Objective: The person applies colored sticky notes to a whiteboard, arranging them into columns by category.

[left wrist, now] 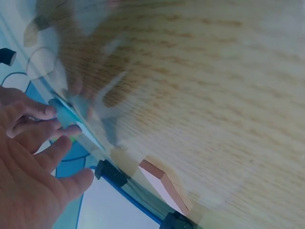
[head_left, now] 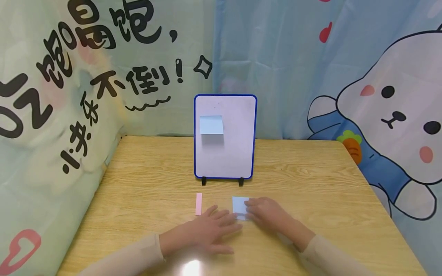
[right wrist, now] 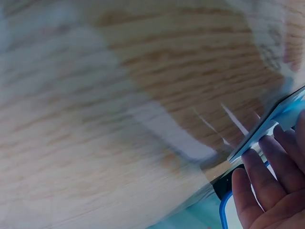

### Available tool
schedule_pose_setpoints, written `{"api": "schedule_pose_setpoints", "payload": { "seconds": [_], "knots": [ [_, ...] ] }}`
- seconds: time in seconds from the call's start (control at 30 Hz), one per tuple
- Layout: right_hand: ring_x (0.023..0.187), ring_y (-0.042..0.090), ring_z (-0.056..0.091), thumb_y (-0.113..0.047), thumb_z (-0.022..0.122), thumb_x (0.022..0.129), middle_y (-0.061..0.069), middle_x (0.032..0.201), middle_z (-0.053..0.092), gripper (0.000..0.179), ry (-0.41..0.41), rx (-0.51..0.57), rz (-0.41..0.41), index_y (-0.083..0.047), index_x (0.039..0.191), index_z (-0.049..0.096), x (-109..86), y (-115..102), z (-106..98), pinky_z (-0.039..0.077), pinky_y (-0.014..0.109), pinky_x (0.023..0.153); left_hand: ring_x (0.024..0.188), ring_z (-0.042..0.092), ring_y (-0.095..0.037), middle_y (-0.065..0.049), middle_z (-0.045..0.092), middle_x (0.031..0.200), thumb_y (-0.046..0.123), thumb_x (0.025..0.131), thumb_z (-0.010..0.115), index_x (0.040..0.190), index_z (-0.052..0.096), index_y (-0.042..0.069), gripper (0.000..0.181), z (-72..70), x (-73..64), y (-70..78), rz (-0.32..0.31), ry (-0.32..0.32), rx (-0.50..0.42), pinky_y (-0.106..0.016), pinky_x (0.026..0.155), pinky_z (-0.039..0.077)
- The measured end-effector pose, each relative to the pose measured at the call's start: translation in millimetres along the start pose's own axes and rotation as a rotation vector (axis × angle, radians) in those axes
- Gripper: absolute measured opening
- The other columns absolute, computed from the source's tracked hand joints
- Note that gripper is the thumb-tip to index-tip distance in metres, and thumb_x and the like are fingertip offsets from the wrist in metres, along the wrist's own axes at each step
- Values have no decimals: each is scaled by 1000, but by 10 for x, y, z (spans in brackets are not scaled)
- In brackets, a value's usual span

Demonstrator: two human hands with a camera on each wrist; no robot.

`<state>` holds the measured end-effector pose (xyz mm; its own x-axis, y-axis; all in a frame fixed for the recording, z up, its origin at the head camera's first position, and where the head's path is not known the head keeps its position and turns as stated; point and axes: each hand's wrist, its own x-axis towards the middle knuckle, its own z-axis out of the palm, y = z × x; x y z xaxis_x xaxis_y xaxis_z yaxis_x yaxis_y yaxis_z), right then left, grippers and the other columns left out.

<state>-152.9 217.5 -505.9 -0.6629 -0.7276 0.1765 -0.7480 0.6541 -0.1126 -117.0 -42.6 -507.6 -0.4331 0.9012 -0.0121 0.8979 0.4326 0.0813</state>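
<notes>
A light blue square pad of sticky notes (head_left: pixel 239 207) lies on the table in front of a small whiteboard. My right hand (head_left: pixel 270 214) rests at the pad's right side, its fingertips on the paper; in the right wrist view those fingers (right wrist: pixel 267 179) reach the pad's edge (right wrist: pixel 267 125), the thumb out of sight. Spread flat and palm down, my left hand (head_left: pixel 212 232) has its fingertips near the pad's lower left corner. Beyond its fingers stands a narrow pink block (head_left: pixel 198 204), which shows some thickness in the left wrist view.
The blue-framed whiteboard (head_left: pixel 235 153) stands upright on two black feet (head_left: pixel 241 181) behind the pads. One blue sticky note (head_left: pixel 211 125) is on its left half, its lower edge casting a shadow. Printed curtains (head_left: pixel 269 76) border the wooden table (head_left: pixel 145 168).
</notes>
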Motion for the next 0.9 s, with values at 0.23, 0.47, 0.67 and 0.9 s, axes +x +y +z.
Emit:
{"api": "schedule_pose_setpoints", "payload": {
  "seconds": [0.23, 0.47, 0.67, 0.9],
  "knots": [
    [94, 24, 67, -12, 62, 85, 11, 104, 69, 12, 35, 16, -3, -7, 93, 69, 4, 3, 4, 53, 38, 81, 139, 26, -23, 0, 26, 152, 69, 89, 11, 147, 21, 29, 71, -8, 17, 8, 4, -6, -14, -55, 110, 20],
    [60, 11, 56, -4, 64, 76, -3, 68, 63, 9, 119, -24, -20, -12, 72, 62, 20, -46, -30, 50, 27, 61, 140, 24, -21, -1, 29, 151, 71, 87, 9, 146, 26, 21, 79, 53, 121, 5, -11, -23, -13, -48, 112, 21],
    [50, 4, 39, -3, 66, 70, -9, 55, 49, 20, 167, -33, -17, -16, 61, 54, 44, -76, -34, 40, 19, 50, 141, 22, -20, -2, 26, 152, 73, 85, 7, 146, 25, 16, 85, 62, 229, 9, -37, -86, 2, -43, 113, 21],
    [51, 4, 42, -7, 68, 74, -9, 55, 54, 20, 90, -15, 46, -17, 61, 56, 39, -77, -29, 41, 19, 51, 141, 21, -20, -3, 24, 152, 75, 84, 8, 146, 26, 14, 89, 75, 285, -9, -70, -143, -35, -40, 114, 19]
  ]
}}
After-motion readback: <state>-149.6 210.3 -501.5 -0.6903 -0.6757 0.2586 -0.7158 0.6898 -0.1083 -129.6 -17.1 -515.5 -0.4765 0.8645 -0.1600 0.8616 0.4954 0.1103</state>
